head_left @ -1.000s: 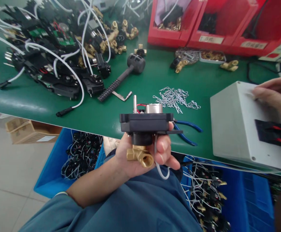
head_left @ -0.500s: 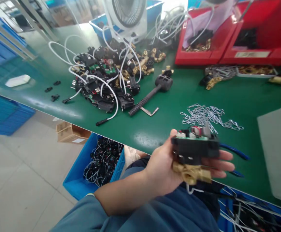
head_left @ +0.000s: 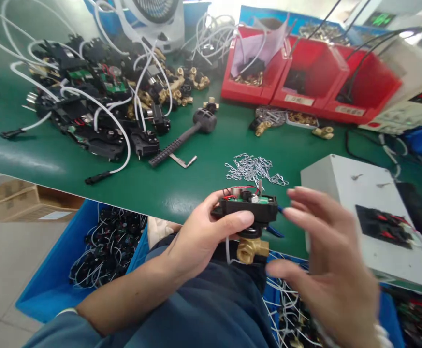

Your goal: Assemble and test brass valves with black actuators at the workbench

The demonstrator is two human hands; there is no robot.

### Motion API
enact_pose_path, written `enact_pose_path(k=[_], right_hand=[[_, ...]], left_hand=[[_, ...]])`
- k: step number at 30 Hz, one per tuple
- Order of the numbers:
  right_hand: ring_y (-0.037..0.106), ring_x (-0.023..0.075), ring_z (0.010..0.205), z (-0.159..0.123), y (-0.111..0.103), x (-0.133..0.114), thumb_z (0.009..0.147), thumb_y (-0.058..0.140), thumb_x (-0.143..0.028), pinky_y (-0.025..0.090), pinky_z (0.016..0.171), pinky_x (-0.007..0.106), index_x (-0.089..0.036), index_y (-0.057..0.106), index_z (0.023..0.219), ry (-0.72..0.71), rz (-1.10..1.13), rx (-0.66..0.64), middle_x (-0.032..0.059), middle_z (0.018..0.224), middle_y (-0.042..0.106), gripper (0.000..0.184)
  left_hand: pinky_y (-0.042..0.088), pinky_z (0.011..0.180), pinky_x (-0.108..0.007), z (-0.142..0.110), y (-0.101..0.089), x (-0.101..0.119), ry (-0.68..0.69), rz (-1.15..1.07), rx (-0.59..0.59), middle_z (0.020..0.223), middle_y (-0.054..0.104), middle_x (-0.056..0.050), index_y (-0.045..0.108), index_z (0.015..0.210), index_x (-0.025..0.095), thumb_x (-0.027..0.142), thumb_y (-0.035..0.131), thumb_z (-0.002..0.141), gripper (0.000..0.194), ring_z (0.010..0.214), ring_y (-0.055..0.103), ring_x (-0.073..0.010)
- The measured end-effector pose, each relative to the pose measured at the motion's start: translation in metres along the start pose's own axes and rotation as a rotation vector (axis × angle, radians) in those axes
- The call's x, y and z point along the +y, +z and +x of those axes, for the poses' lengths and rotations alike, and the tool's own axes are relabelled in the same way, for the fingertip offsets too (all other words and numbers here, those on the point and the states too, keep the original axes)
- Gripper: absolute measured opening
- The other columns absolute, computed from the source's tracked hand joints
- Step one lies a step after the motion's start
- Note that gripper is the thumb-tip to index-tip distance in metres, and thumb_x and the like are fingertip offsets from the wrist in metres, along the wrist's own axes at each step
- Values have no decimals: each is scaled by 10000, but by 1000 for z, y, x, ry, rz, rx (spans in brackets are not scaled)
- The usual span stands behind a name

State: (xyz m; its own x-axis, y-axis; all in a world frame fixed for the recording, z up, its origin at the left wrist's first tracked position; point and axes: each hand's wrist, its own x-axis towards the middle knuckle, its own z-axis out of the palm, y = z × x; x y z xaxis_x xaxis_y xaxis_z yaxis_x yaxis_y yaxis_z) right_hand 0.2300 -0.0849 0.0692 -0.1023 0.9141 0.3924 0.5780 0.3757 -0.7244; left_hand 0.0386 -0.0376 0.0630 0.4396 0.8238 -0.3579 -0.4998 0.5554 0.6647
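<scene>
The left hand (head_left: 199, 229) grips a valve (head_left: 263, 212) mid-frame, partly hiding pliers (head_left: 275, 232). The right hand (head_left: 337, 261), lower right, is blurred, spread wide.

- Fitting (head_left: 254, 246) at five o'clock: yellowish metal, shiny.
- Housing (head_left: 257, 211) at four o'clock: matt plastic.
- Tabletop (head_left: 181, 193): smooth, glossy.
- Bins (head_left: 279, 99) at two o'clock: glossy plastic.

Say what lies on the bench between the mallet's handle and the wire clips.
A small metal tool, close to the handle, then green bench, as the head view shows.
</scene>
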Motion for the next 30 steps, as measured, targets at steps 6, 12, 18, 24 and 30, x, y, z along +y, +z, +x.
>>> enact_pose_path(k=[6, 12, 18, 24, 30], right_hand=[[361, 317, 1453, -17, 40, -8, 802, 774, -312, 365, 1190, 586, -468, 494, 1421, 4, 109, -12, -21, 1611, 257, 697], [332, 319, 1476, -18, 39, -13, 808, 764, -213, 523, 1078, 533, -479, 562, 1348, 97, 229, 53, -40, 1601, 298, 635], [295, 318, 1490, -22, 45, -15, 782, 778, -177, 524, 1076, 552, -492, 582, 1316, 107, 247, 94, -58, 1594, 317, 650], [342, 320, 1469, -20, 47, -12, 784, 788, -209, 536, 1071, 520, -489, 579, 1325, 82, 239, 95, -55, 1600, 317, 645], [314, 310, 1485, -24, 47, -10, 881, 686, -380, 469, 1122, 522, -470, 435, 1455, 116, 257, 31, -25, 1642, 240, 633]], left_hand=[[591, 748, -308, -4, 1, 3, -35, 6, -1, 1154, 703, -147, 576, 1182, 129, 360, 671, 877, 394, 1031, 696, -276], [599, 722, -301, -1, -1, 5, -43, 60, 24, 954, 721, -86, 563, 1135, 147, 429, 798, 767, 520, 867, 722, -234], [605, 721, -299, -2, -3, 4, -26, 81, 15, 962, 724, -89, 566, 1141, 157, 437, 786, 787, 502, 878, 718, -229], [608, 704, -305, -1, -1, 4, -28, 70, 35, 966, 723, -91, 562, 1107, 152, 445, 806, 758, 516, 886, 722, -247], [622, 734, -366, -1, -4, 4, -37, 57, 31, 974, 729, -102, 522, 1126, 143, 482, 820, 727, 602, 875, 740, -276]])
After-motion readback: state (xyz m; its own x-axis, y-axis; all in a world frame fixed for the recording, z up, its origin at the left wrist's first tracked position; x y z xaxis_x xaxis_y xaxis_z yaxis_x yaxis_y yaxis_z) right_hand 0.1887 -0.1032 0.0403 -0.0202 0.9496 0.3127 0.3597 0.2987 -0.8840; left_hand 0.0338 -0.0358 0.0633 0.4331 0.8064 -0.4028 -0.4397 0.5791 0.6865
